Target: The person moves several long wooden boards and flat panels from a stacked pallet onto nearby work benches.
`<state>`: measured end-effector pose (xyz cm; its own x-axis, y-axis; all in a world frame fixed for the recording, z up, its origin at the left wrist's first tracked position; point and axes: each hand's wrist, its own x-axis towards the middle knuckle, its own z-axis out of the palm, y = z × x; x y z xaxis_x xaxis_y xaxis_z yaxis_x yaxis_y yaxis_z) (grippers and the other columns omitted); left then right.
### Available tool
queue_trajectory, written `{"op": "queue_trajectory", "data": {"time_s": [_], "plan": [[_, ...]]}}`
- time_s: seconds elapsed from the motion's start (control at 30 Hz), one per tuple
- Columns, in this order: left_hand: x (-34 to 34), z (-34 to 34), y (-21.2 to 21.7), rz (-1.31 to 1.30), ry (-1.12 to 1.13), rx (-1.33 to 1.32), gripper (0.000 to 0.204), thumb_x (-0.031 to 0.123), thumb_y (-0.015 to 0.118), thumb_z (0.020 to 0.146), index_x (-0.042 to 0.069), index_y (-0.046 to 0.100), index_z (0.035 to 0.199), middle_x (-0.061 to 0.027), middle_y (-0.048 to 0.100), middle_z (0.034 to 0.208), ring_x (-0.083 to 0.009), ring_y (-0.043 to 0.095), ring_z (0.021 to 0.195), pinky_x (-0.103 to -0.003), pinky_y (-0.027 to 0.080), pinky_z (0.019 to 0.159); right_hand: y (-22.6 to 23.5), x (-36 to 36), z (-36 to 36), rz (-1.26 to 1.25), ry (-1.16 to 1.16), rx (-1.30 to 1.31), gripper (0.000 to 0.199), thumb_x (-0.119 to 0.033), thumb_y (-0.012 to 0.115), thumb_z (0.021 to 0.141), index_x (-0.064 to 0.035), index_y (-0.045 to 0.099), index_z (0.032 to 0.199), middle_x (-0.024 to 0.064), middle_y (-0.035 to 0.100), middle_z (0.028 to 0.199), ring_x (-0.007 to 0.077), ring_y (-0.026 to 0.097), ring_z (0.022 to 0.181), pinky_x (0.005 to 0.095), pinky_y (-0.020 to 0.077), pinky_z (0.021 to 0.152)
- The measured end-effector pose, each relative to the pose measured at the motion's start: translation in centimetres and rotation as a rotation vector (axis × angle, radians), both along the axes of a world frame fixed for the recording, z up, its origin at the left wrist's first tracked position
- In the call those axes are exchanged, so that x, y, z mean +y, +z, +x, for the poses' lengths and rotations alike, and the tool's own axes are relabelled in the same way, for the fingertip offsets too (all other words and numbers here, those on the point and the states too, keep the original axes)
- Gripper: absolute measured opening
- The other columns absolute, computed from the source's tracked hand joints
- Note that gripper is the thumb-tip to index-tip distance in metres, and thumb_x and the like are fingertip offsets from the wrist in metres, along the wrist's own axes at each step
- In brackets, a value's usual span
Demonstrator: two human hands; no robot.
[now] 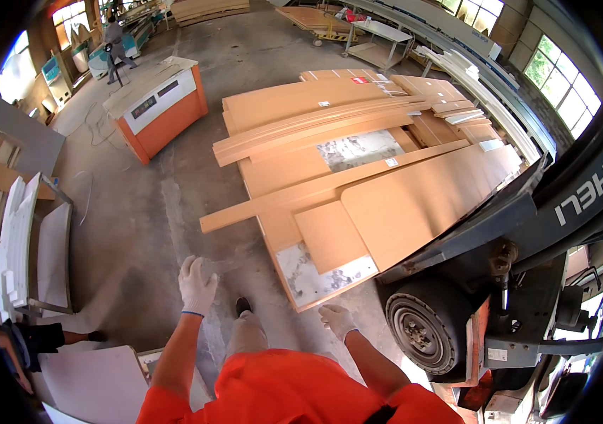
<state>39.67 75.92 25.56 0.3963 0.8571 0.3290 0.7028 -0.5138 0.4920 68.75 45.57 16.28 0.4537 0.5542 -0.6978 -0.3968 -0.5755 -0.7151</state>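
Note:
My left hand, in a white work glove, hangs over the concrete floor with its fingers loosely stretched and holds nothing. My right hand, gloved the same way, is near the front corner of a low stack of brown boards, apart from it, with its fingers spread. At that corner a smaller brown panel lies on a mottled grey-white sheet. Beside it rests a large round-cornered panel. A long narrow strip crosses the stack and juts out past its left side.
A forklift stands close on my right, its wheel beside the stack. An orange and white cabinet is ahead to the left. White panels lean on a rack at the left. Another person is far off; a person's leg shows at lower left.

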Motion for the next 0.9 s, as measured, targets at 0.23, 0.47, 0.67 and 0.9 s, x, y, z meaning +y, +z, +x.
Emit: {"op": "queue_trajectory", "data": {"time_s": [0.23, 0.47, 0.67, 0.9], "plan": [[16.3, 8.2, -2.1, 0.058, -0.302, 0.563, 0.092, 0.038, 0.088, 0.072, 0.005, 0.047, 0.148, -0.0203, 0.041, 0.152, -0.0398, 0.041, 0.141, -0.054, 0.032, 0.120, 6.1, 18.5, -2.5, 0.043, 0.021, 0.010, 0.048, -0.032, 0.073, 0.095, 0.0012, 0.069, 0.129, 0.0120, 0.073, 0.106, 0.0168, 0.069, 0.091, 0.0296, 0.0563, 0.077], [25.0, 11.5, -7.3, -0.192, -0.435, 0.714, 0.068, 0.031, 0.082, 0.079, 0.006, 0.050, 0.134, -0.0167, 0.067, 0.114, -0.0399, 0.067, 0.106, -0.050, 0.054, 0.092, 5.8, 33.4, 3.5, 0.007, -0.296, -0.095, 0.048, -0.032, 0.071, 0.095, 0.0037, 0.068, 0.127, 0.0088, 0.070, 0.099, 0.0182, 0.067, 0.085, 0.0355, 0.0550, 0.073], [26.3, 8.7, 1.7, -0.558, -0.486, 0.626, 0.051, 0.022, 0.070, 0.078, 0.008, 0.057, 0.125, -0.0225, 0.069, 0.116, -0.0442, 0.065, 0.110, -0.052, 0.053, 0.094, 1.6, 43.2, 12.1, 0.469, -0.864, 0.330, 0.032, -0.023, 0.075, 0.091, 0.0047, 0.069, 0.106, 0.0130, 0.072, 0.089, 0.0231, 0.069, 0.073, 0.0383, 0.0534, 0.060], [33.8, 6.7, 3.1, -0.569, -0.440, 0.588, 0.056, 0.022, 0.069, 0.075, 0.008, 0.059, 0.128, -0.0231, 0.068, 0.114, -0.0451, 0.065, 0.107, -0.053, 0.053, 0.093, 5.6, 51.1, 10.9, 0.245, -0.745, 0.004, 0.023, -0.011, 0.077, 0.086, 0.0067, 0.069, 0.098, 0.0153, 0.073, 0.083, 0.0247, 0.069, 0.063, 0.0363, 0.0541, 0.052]]}}
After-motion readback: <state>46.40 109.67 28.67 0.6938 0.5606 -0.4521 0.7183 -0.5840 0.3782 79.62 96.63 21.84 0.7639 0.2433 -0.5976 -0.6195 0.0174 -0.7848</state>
